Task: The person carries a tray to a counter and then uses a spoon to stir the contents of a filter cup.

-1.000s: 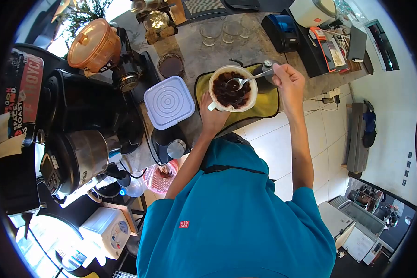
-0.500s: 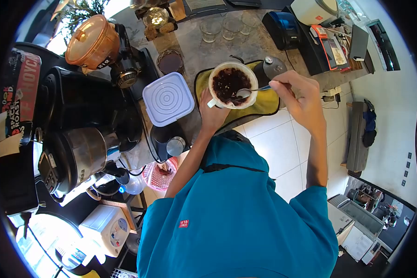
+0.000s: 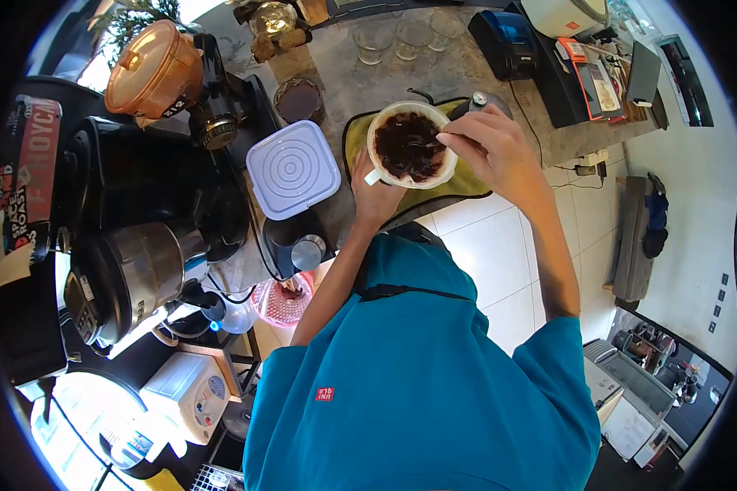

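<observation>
A white coffee dripper [image 3: 372, 135] with a paper filter stands above the olive-yellow cloth [image 3: 467, 185], dark wet coffee grounds [image 3: 401, 146] inside. My left hand [image 3: 375, 196] grips its near left side by the small white handle, some fingers hidden behind it. Over the right rim, my right hand [image 3: 495, 151] pinches a spoon [image 3: 440, 144]; its tip is down in the grounds and most of its handle is covered by my fingers. Partly behind that hand is a dark grey vessel with a silver knob [image 3: 478, 100].
Left of the dripper lie a pale lidded box [image 3: 293, 170] and a dark-filled glass [image 3: 299, 101]. Several clear glasses [image 3: 413, 39] stand at the back. A blue-black machine [image 3: 504, 45] sits back right; a coffee grinder [image 3: 213, 106] and other appliances fill the left.
My right hand has moved left and slightly up, bringing the spoon farther in over the grounds. My left hand stays at the dripper. The view has shifted slightly.
</observation>
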### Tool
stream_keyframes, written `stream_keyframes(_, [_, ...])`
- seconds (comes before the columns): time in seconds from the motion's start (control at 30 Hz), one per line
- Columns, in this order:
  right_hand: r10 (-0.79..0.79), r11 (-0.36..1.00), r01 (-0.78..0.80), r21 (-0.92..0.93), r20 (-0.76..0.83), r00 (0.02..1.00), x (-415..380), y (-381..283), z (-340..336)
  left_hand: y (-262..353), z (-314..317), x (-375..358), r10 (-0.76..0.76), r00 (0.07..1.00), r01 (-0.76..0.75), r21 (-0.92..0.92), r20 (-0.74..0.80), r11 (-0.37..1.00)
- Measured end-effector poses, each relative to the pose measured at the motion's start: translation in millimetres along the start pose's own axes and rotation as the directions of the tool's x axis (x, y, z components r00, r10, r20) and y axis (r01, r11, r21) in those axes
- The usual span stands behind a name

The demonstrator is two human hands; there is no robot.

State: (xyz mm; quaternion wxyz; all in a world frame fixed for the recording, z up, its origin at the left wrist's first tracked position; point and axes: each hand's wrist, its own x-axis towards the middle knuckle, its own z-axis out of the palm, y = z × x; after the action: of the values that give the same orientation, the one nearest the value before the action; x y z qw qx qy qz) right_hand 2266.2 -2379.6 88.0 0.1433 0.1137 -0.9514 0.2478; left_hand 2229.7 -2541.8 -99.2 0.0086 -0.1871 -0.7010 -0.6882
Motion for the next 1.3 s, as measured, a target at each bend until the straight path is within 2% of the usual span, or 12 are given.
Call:
stream_keyframes(0.1, [0.015,0.998,-0.011,0.055,-0.084,0.996,0.8,-0.2,-4.6,-3.2,-1.0,-0.8,-0.003,1.000,0.003,0.012,0.006,1.000])
stream_keyframes(0.17, [0.160,0.977,-0.148,0.153,-0.067,0.985,1.4,-7.0,-16.0,-4.0,-0.1,-1.4,-0.005,1.000,0.005,0.031,0.015,1.000])
stream_keyframes(0.2, [0.163,0.977,-0.152,0.153,-0.066,0.984,1.9,-8.4,-18.8,-2.8,0.1,-1.8,-0.017,1.000,0.016,0.023,0.015,1.000])
stream_keyframes(0.37, [0.003,0.986,0.010,0.165,-0.076,0.997,3.6,-20.4,-23.8,-18.1,-1.0,-7.2,-0.091,0.994,0.088,0.061,0.057,0.994])
stream_keyframes(0.5, [0.004,0.972,0.009,0.235,-0.058,0.998,4.4,-30.1,-14.1,-26.2,-2.3,-10.2,-0.142,0.987,0.136,0.077,0.082,0.988])
stream_keyframes(0.57, [-0.023,0.984,0.036,0.173,-0.077,0.997,3.7,-26.1,-2.4,-39.4,-1.7,-12.2,-0.158,0.981,0.148,0.096,0.115,0.984])
stream_keyframes(0.63, [-0.033,0.988,0.047,0.148,-0.095,0.995,2.5,-18.4,12.9,-50.6,-0.8,-12.9,-0.091,0.988,0.077,0.115,0.124,0.990])
stream_keyframes(0.73, [-0.025,0.992,0.039,0.117,-0.117,0.993,1.8,-9.2,23.4,-28.9,-2.0,-8.8,-0.131,0.984,0.121,0.085,0.122,0.989])
stream_keyframes(0.87, [0.046,0.991,-0.028,0.130,-0.136,0.990,5.4,-15.6,13.9,-22.1,-2.2,-6.3,-0.096,0.991,0.089,0.079,0.095,0.993])
stream_keyframes(1.03, [0.002,0.989,0.025,0.144,-0.185,0.983,9.3,-30.5,-4.3,-34.9,-3.0,-8.7,-0.105,0.985,0.079,0.184,0.135,0.980])
stream_keyframes(1.13, [-0.021,0.985,0.052,0.165,-0.189,0.982,7.6,-42.9,-8.8,-25.8,-2.4,-7.5,-0.191,0.974,0.176,0.122,0.119,0.977])
stream_keyframes(1.3, [-0.042,0.980,0.085,0.181,-0.230,0.972,4.7,-45.9,8.4,-28.6,-3.0,-7.1,-0.191,0.971,0.181,0.083,0.143,0.980])
